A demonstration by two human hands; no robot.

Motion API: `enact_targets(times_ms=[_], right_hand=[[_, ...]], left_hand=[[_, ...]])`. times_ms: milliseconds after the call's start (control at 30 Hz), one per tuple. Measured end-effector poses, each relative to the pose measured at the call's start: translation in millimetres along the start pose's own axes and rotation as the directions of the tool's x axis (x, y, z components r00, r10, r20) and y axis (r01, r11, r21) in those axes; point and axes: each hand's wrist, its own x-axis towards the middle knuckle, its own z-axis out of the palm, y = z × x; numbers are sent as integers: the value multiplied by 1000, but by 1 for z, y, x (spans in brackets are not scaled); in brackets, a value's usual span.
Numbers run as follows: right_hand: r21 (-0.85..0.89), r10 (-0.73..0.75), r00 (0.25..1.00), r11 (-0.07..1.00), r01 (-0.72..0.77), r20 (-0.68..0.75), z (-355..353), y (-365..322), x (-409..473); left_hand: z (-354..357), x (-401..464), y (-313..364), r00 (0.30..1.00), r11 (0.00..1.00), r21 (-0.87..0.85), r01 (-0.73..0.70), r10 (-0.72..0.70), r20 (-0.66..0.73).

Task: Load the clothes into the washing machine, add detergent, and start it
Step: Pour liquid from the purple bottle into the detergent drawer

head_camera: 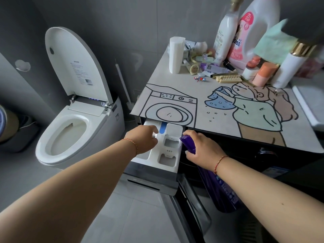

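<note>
Drawer (168,151) stood pulled out; left hand (143,139), fingers curled, steadied it while right hand (201,149) gripped bottle (188,143), aimed to pour.

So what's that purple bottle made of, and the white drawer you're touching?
The purple detergent bottle looks like glossy plastic, going by the sheen along its side. The detergent drawer looks like hard white moulded plastic, smooth and matte, with compartments shaped into it and "MAX" marked on it.
</note>
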Motion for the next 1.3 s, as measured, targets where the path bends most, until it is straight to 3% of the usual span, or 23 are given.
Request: enact_targets(times_ms=[67,133,200,267,367,500,600,667,933,1133,1300], right_hand=[[32,-10,1000,999,10,-9,-1,-1,-1],[83,-15,1000,996,17,-23,-3,-2,-3],[142,-19,999,990,24,-35,-7,-3,-5],[188,-24,998,982,34,-55,-10,-1,-8],[245,-15,995,969,39,-97,-14,3,-13],[286,-8,989,957,50,-147,-25,7,-21],[319,6,982,946,56,-189,-38,11,-25],[339,26,972,939,56,-232,-49,15,-27],[482,124,871,865,140,-475,-122,32,-21],[502,147,733,815,290,-664,-167,35,2],[421,133,592,822,382,-795,-192,28,35]], left_hand=[[2,6,4,994,956,-279,89,-67,86],[0,7,12,970,807,-547,224,-128,207],[-4,8,20,939,661,-674,329,-154,307],[-7,9,23,920,587,-715,378,-155,360],[-10,9,24,921,624,-685,377,-170,352],[-10,6,34,958,729,-644,232,-58,280],[-6,-2,36,966,928,-361,98,-2,257],[-4,-4,36,963,985,-167,33,14,271],[0,5,44,972,981,160,-112,74,223],[2,8,49,984,984,139,-109,88,156],[3,8,49,986,989,104,-101,86,140]])
